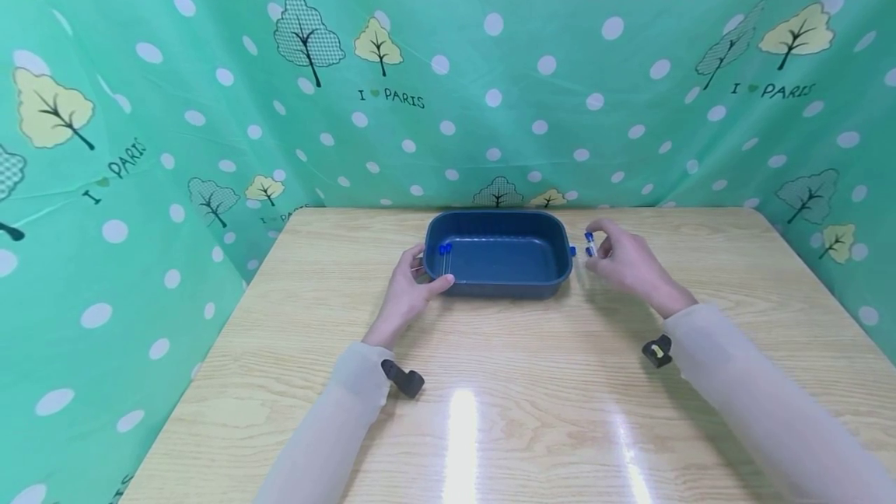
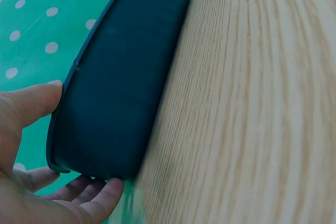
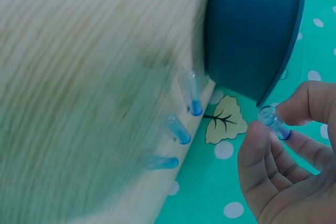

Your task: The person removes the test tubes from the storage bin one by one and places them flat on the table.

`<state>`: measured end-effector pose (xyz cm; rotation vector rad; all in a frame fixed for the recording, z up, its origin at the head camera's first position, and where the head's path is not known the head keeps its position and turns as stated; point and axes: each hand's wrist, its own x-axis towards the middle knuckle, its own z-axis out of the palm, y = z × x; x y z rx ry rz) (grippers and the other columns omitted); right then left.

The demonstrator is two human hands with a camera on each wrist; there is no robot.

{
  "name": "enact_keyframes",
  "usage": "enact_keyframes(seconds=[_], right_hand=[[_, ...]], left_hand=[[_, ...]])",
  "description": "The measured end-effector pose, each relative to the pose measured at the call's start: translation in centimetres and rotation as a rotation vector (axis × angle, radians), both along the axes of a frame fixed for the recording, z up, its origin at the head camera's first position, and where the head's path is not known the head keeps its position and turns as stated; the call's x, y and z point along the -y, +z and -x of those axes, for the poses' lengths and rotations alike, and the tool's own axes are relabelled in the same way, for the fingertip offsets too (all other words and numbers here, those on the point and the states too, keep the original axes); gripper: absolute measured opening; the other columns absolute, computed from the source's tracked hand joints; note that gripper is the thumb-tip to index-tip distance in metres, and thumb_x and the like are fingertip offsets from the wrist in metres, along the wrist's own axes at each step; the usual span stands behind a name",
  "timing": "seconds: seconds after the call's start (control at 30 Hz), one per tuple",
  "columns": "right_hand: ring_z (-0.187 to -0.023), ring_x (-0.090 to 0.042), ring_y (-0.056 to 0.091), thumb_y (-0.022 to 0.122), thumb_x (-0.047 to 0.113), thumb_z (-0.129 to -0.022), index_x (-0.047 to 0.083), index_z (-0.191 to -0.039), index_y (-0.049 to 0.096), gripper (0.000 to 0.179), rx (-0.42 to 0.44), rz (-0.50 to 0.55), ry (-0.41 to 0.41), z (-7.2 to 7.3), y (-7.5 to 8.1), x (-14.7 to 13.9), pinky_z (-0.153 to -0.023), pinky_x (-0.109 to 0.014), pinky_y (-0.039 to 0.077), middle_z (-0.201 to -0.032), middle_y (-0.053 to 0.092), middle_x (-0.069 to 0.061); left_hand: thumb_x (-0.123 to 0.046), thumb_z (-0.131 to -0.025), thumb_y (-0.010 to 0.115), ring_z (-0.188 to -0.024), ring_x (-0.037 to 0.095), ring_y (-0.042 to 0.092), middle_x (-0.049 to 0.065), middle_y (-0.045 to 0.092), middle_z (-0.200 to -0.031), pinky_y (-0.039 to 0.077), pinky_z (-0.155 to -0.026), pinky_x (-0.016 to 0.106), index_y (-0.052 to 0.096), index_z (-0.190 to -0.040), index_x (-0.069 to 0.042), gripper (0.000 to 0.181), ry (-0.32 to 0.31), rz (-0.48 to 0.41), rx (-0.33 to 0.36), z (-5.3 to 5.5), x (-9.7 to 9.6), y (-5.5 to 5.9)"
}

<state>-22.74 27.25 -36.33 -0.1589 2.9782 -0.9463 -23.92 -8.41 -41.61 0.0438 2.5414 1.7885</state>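
A dark blue rectangular basin point(image 1: 500, 291) stands near the back of the table. My left hand point(image 1: 408, 286) grips its left end, thumb at the rim and fingertips against the outer wall point(image 2: 115, 77). Inside, at that end, lie two clear tubes with blue caps point(image 1: 445, 255). Just right of the basin, my right hand point(image 1: 633, 264) pinches a blue-capped clear tube point(image 3: 274, 123) between thumb and fingers, above the table. Three similar tubes lie below it in the right wrist view: one tube point(image 3: 192, 95) by the basin, a second tube point(image 3: 179, 130) and a third tube point(image 3: 162, 162).
The wooden table point(image 1: 532, 379) extends toward me, with glare streaks in front. A green dotted curtain point(image 1: 490, 131) hangs behind the table's back edge and along both sides. Black wrist mounts point(image 1: 404, 379) sit on both sleeves.
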Motion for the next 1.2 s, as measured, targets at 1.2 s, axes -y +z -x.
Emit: enact_keyframes(seconds=[1.2], right_hand=[[-0.083,-0.031,0.057,0.061,0.016,-0.089,0.003,-0.139,0.036,0.057,0.1,-0.034,-0.051,2.0,-1.9,-3.8,-0.064,-0.037,0.049,-0.103,0.054,-0.022]], left_hand=[[-0.026,-0.077,0.08,-0.123,0.03,0.048,0.016,0.048,-0.135,0.041,-0.102,0.043,0.034,-0.144,-0.012,0.083,-0.001,-0.004,-0.01,0.0,0.0,0.0]])
